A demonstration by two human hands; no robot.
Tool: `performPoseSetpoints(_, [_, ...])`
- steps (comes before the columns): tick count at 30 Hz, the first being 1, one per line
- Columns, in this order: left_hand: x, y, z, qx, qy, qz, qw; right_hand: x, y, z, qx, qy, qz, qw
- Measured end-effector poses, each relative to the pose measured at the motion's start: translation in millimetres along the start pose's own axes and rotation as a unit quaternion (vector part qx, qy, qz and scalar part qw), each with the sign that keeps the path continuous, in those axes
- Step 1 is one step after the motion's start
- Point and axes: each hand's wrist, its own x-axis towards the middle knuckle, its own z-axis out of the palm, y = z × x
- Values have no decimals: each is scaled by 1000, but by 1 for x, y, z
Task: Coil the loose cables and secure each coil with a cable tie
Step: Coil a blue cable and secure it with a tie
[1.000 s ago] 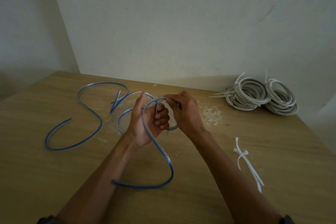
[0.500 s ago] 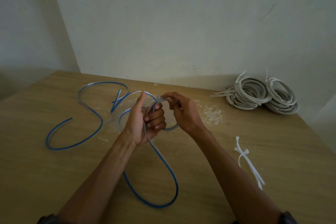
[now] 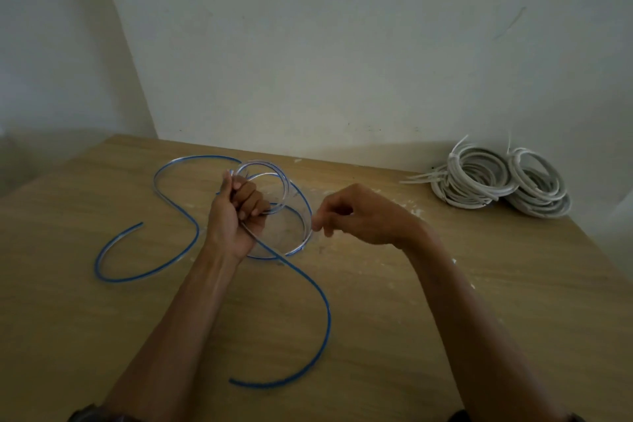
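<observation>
Wooden table (image 3: 534, 301) with blue cable (image 3: 328, 315), pale bare walls (image 3: 342, 44) behind

Glossy plastic blue cable (image 3: 322, 298); matt wood table (image 3: 411, 336).

Head-worn view down over table (image 3: 102, 336)

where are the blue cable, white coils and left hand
blue cable (image 3: 329, 319): head view, loose bend nearest the camera
white coils (image 3: 472, 200): head view, near rim of one coil
left hand (image 3: 231, 219): head view, middle of the hand
</observation>
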Motion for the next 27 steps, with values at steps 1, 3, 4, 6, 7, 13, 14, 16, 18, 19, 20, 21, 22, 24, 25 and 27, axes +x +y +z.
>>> performPoseSetpoints(1, [0,-1,1,-10,2,4,1000,-1,-7,5,-20,-34,23,999])
performPoseSetpoints(3, [-2,-4,5,-23,3,2,1000,0,-19,25,-69,-160,71,982])
performPoseSetpoints(4, [-3,-6,5,-21,4,0,1000,1,-21,31,-78,-192,76,975])
performPoseSetpoints(6, [-3,-6,4,-7,0,-2,1000,1,-19,23,-80,-155,89,981])
performPoseSetpoints(7, [-3,-5,4,-1,-5,-4,1000,-1,-16,12,-88,-97,105,986])
performPoseSetpoints(13, [-12,-25,22,8,-52,-87,995,-2,-6,-10,-36,289,126,948])
performPoseSetpoints(14, [-14,-30,26,12,-56,-97,994,2,-5,-6,19,331,121,936])
performPoseSetpoints(16, [-19,-36,34,17,-58,-107,992,9,3,4,95,384,113,911])
performPoseSetpoints(18, [-21,-39,37,19,-55,-105,993,13,10,9,177,386,126,896])
performPoseSetpoints(19, [-21,-40,38,18,-52,-104,993,14,13,9,225,375,136,889])
performPoseSetpoints(20, [-21,-41,37,15,-50,-102,993,14,13,7,272,361,150,879])
performPoseSetpoints(21, [-20,-40,36,12,-50,-100,994,14,12,5,318,347,163,867])
performPoseSetpoints(22, [-20,-40,36,9,-51,-96,994,14,13,2,361,338,168,853])
performPoseSetpoints(24, [-20,-40,36,12,-55,-89,994,13,16,-1,420,338,156,828])
performPoseSetpoints(25, [-20,-40,36,17,-55,-87,994,12,17,0,402,344,143,836])
performPoseSetpoints(27, [-20,-41,35,27,-54,-90,994,12,21,3,237,358,92,898])
